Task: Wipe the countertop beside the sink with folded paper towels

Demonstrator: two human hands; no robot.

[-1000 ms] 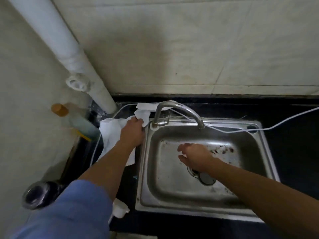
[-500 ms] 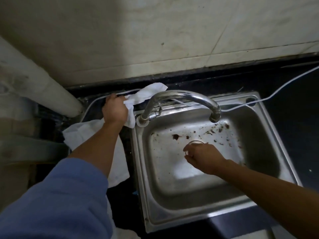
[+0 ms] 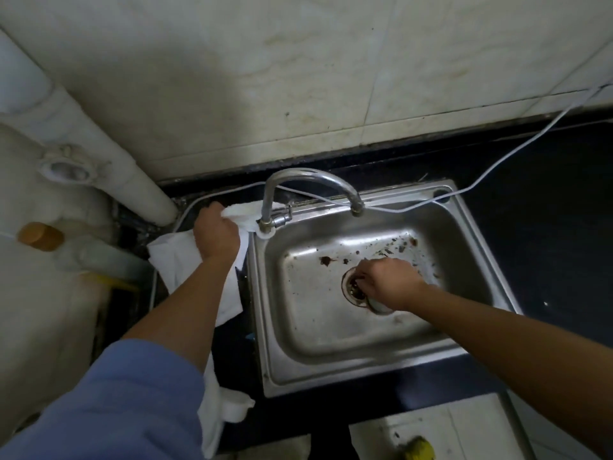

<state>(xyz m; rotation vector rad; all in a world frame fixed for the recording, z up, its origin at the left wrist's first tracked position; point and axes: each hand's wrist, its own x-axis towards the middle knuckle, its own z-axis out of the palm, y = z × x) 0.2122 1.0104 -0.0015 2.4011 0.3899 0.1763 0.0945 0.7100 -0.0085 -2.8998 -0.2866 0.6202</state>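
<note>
White paper towels (image 3: 172, 257) lie on the narrow black countertop strip (image 3: 232, 353) left of the steel sink (image 3: 491, 260). My left hand (image 3: 217, 234) grips a bunched part of the towel at the back left corner, right by the faucet base. My right hand (image 3: 388, 282) is down in the basin, with curled fingers at the drain strainer (image 3: 353, 288). A pale round piece shows under its palm. Brown crumbs (image 3: 326, 260) dot the basin floor.
The curved faucet (image 3: 308, 177) arches over the sink's back edge. A white cable (image 3: 497, 167) runs across the rim to the right wall. A white pipe (image 3: 109, 161) and an orange-capped bottle (image 3: 39, 236) crowd the left. Another towel wad (image 3: 229, 406) hangs at the front edge.
My left hand has pulled the towel in from behind the faucet and bunched it by the faucet base. My right hand moved onto the drain. The view shifted.
</note>
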